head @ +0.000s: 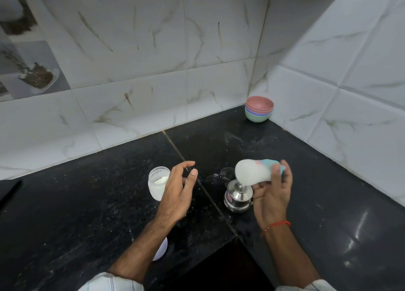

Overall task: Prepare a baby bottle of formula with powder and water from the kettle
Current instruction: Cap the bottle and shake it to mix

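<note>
My right hand (272, 194) grips a baby bottle (252, 173) full of white liquid, held on its side and blurred, with its blue top (271, 162) toward the right. Just below the bottle stands a small steel kettle (237, 197) with its knobbed lid on. My left hand (178, 190) hovers open, fingers spread, in front of an open glass jar (158, 184) with white powder inside. The hand covers the jar's right side but does not hold it.
A stack of coloured bowls (259, 111) sits in the far corner of the black counter (87, 203). A white lid-like object (161, 250) lies partly under my left forearm. Tiled walls close the back and right. White powder specks dot the counter.
</note>
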A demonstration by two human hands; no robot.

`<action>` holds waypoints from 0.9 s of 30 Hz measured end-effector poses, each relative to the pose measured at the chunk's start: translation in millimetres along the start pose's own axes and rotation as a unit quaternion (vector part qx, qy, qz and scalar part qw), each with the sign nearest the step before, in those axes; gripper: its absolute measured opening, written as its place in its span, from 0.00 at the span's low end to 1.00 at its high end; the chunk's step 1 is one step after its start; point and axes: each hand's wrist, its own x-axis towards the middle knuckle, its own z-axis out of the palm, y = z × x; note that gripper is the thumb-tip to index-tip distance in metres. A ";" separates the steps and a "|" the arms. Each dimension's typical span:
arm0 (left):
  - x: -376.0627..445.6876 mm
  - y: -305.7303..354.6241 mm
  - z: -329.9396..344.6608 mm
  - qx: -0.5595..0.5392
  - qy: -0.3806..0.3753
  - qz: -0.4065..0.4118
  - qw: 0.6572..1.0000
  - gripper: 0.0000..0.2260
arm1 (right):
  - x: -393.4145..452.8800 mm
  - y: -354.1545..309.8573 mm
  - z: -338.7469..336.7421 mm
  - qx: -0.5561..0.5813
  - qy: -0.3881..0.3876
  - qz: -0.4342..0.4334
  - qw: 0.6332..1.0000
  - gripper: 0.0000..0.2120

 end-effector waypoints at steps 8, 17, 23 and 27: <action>0.1 -1.2 3.4 0.002 -0.007 0.000 1.000 0.19 | -6.8 0.2 4.5 -0.076 -0.084 -0.008 0.994 0.31; -2.0 -5.0 -0.5 0.004 -0.003 -0.003 1.000 0.18 | -7.7 0.6 8.0 -0.085 -0.079 -0.015 0.993 0.31; -4.9 -6.3 -2.9 0.007 0.001 -0.007 1.000 0.14 | -6.0 -1.3 6.7 -0.191 -0.140 -0.005 0.971 0.33; -4.8 -5.0 -4.5 0.008 0.008 -0.008 1.000 0.16 | -1.1 -3.9 10.8 -0.043 -0.023 -0.026 0.998 0.27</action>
